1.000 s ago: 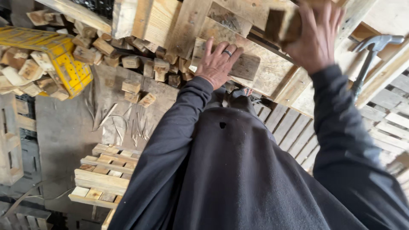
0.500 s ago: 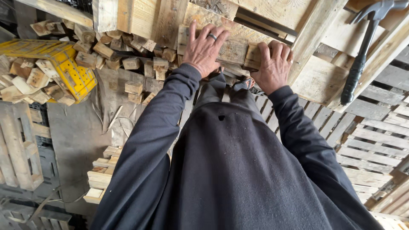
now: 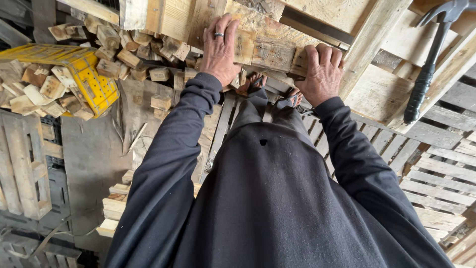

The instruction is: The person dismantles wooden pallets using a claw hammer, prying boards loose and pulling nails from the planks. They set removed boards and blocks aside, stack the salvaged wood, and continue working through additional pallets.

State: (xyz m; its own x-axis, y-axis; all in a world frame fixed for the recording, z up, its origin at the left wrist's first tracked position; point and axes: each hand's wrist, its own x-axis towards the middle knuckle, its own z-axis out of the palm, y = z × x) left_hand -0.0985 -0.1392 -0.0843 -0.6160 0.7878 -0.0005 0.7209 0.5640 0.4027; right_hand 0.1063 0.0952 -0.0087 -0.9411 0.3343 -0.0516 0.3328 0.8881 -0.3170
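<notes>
A worn wooden pallet (image 3: 377, 44) lies in front of me at chest height. My left hand (image 3: 219, 49), with a ring on one finger, rests flat on its near plank (image 3: 265, 52), fingers spread. My right hand (image 3: 322, 72) curls over the same plank's near edge and grips it. Both arms are in dark sleeves. A black claw hammer (image 3: 426, 69) lies on the pallet boards to the right of my right hand, handle toward me.
A heap of small wood blocks (image 3: 134, 49) covers the floor at the left, beside a yellow plastic crate (image 3: 82, 72) holding more blocks. Short planks (image 3: 116, 208) are stacked near my left leg. Slatted pallets (image 3: 441, 168) lie at the right, another (image 3: 22, 164) at the far left.
My right hand came down from high on the pallet to grip the near plank's edge. My left hand slid up along the plank. The pallet sits lower in view.
</notes>
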